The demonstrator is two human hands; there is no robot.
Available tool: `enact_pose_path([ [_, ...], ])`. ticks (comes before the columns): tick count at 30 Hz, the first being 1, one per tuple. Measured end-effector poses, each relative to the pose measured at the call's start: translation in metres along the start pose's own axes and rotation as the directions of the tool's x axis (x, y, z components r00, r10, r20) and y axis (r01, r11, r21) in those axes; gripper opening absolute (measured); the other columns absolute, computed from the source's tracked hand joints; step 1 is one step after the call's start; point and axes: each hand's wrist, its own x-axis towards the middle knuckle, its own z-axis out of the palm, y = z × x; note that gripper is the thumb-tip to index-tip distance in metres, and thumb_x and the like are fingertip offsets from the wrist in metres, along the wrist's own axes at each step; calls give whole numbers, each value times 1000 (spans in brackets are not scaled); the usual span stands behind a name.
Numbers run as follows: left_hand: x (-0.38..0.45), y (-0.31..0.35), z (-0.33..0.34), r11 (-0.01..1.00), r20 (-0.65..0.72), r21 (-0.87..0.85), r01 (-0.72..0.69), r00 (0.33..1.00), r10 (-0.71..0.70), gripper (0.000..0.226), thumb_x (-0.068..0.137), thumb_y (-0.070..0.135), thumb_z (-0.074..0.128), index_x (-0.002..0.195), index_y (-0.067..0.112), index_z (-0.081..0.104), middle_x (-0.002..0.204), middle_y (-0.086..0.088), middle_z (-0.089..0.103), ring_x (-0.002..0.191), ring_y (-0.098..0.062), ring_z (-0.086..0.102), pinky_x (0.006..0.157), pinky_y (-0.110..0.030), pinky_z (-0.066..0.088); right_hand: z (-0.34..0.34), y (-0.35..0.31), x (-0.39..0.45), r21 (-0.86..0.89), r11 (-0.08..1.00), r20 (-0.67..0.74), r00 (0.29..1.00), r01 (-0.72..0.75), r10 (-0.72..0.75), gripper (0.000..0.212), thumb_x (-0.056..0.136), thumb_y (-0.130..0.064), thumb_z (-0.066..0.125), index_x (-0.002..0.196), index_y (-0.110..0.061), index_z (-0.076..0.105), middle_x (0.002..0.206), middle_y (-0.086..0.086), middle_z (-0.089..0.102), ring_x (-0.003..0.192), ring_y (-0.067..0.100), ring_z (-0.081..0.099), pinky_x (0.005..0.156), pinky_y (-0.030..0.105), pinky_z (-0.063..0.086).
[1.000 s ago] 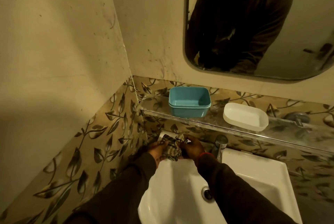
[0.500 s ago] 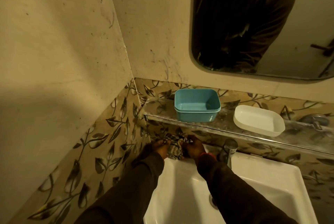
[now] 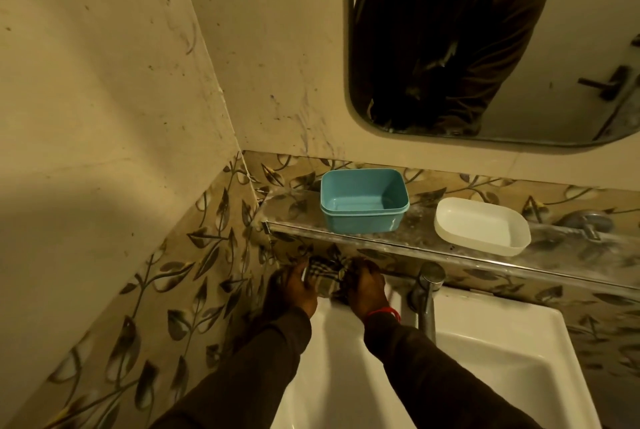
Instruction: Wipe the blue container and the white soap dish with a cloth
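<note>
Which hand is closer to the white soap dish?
The right hand. It grips the checked cloth below and left of the white oval plastic soap dish; the left hand, also gripping the cloth, is farther left.

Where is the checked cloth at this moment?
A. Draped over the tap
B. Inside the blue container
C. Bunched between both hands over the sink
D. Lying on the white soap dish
C: the checked cloth is gripped by the left hand and right hand above the sink, below the shelf holding the blue container and white soap dish.
</note>
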Motion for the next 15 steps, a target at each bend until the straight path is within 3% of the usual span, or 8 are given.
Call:
enact_pose_path([
  [2,-7,-4,0,982,-19,129,-135,990,139,45,94,-11,49,135,4,59,153,-18,37,143,-36,36,121,-35,26,4,5,-5,-98,992,8,997,83,-83,39,88,-6,60,127,-4,57,131,21,52,120,40,50,102,41,43],
  [4,-16,-11,2,917,71,291,-273,962,264,56,94,-10,46,144,13,52,162,-12,27,150,-35,25,124,-41,19,7,6,-8,-109,987,76,991,122,-114,45,88,-7,60,132,-7,54,134,19,50,118,40,51,101,43,43],
  [5,-16,-15,3,851,161,424,-309,951,265,63,95,-7,44,151,22,42,167,-6,16,153,-33,15,125,-45,15,8,6,-8,-135,980,158,980,146,-124,52,88,-8,58,139,-10,48,140,17,47,121,39,50,102,42,43],
  [7,-14,-21,2,669,337,674,-312,937,97,72,99,4,42,159,36,18,170,7,-2,156,-29,-1,125,-51,10,8,5,-8,-265,948,360,930,174,-71,67,87,-8,55,149,-18,33,155,11,28,133,37,39,106,44,40],
  [8,-14,-19,1,639,363,708,-301,931,36,74,100,7,42,160,39,11,170,10,-6,156,-28,-5,124,-53,9,7,3,-9,-325,928,400,916,181,-39,70,87,-8,53,151,-22,28,159,7,21,136,37,35,107,46,39],
  [12,-20,-11,-9,688,226,690,-226,970,92,79,99,8,41,159,38,0,169,12,-13,155,-31,-10,120,-56,11,-10,0,-22,-388,907,199,976,165,-93,67,87,-12,50,149,-26,32,157,4,29,132,35,36,103,43,33],
  [15,-25,-14,-15,731,150,649,-209,978,145,75,103,17,40,159,37,-4,168,10,-19,155,-28,-14,122,-55,6,-23,4,-33,-315,923,157,971,221,-179,62,88,-9,49,147,-23,38,153,6,37,136,31,36,109,39,28],
])
